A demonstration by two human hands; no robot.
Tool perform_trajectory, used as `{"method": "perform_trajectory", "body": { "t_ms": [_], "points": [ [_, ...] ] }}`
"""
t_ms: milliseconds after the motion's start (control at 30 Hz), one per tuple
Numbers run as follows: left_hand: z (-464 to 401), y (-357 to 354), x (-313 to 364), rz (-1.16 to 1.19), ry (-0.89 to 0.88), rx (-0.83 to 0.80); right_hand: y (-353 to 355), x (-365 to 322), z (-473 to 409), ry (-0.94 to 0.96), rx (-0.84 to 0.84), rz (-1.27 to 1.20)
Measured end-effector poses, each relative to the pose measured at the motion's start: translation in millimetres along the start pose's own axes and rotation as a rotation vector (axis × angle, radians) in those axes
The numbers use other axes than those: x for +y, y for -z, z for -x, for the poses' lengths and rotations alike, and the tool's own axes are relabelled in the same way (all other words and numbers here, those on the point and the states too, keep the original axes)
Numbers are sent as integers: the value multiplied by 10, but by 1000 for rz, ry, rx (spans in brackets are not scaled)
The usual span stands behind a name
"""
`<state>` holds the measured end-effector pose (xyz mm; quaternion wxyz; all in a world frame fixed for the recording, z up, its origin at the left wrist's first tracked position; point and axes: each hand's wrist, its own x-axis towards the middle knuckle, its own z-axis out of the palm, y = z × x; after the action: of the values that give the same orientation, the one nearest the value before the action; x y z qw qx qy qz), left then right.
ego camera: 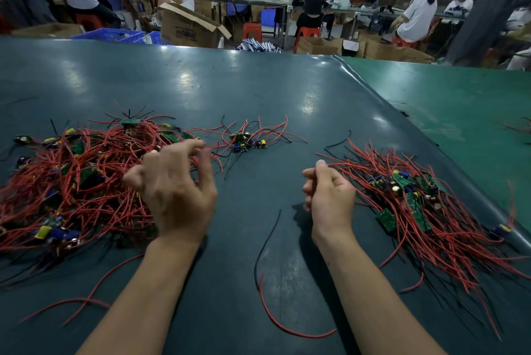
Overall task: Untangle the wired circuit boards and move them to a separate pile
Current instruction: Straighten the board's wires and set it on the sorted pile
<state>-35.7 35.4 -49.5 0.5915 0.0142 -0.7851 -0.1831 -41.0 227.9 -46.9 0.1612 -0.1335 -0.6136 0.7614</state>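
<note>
On the worktop's left, the left hand (175,191) is reaching, fingers spread, into the tangled pile (74,182) of light, snagging boards, best gripped by board edges, while the right hand (327,193) is pinching red wires from the sorted pile (416,205).

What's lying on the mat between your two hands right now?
Head view: mostly bare mat between the left hand and right hand; nearer the forearms lie a loose black wire and a loose red wire.
</note>
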Motion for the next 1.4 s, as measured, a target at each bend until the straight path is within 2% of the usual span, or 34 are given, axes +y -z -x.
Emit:
{"method": "perform_trajectory", "body": {
  "t_ms": [67, 133, 233, 300, 400, 433, 500, 533, 600, 700, 733, 833, 900, 1000, 1100, 1267, 1400],
  "points": [
    [42, -18, 122, 238, -164, -74, -56, 33, 48, 72, -173, 155],
    [67, -21, 206, 451, -257, -174, -89, 80, 116, 175, -376, 343],
    [97, 28, 313, 611, -390, -287, -83, 71, 136, 285, -551, 502],
    [135, 60, 399, 635, -502, -340, -89, 22, 149, 214, -596, 404],
    [164, 78, 495, 713, -548, -406, -71, -61, 198, -164, -677, -42],
    [166, 80, 504, 741, -546, -426, -64, -79, 237, -186, -731, -92],
    [162, 97, 513, 763, -539, -446, -75, -91, 284, -7, -726, 20],
    [157, 102, 513, 743, -528, -431, -95, -84, 271, 89, -640, 83],
    [145, 103, 496, 687, -469, -343, -118, -95, 228, 121, -452, 63],
    [176, 65, 424, 681, -308, -309, -105, -132, 119, -1, -313, -168],
    [189, 44, 395, 685, -209, -368, -77, -132, 85, -40, -297, -220],
    [191, 11, 361, 653, 173, -720, -62, -138, 88, -76, -366, -224],
    [174, -7, 352, 671, 298, -845, -75, -110, 121, -67, -437, -141],
    [145, -6, 355, 792, 342, -786, -91, -105, 163, -43, -460, -5],
    [136, 23, 370, 843, 381, -699, -94, -101, 159, -40, -428, 30],
    [83, 61, 377, 970, 486, -714, -110, -108, 174, -246, -405, -159],
    [64, 59, 371, 1109, 664, -734, -113, -122, 158, -357, -403, -230]
  ]
}}
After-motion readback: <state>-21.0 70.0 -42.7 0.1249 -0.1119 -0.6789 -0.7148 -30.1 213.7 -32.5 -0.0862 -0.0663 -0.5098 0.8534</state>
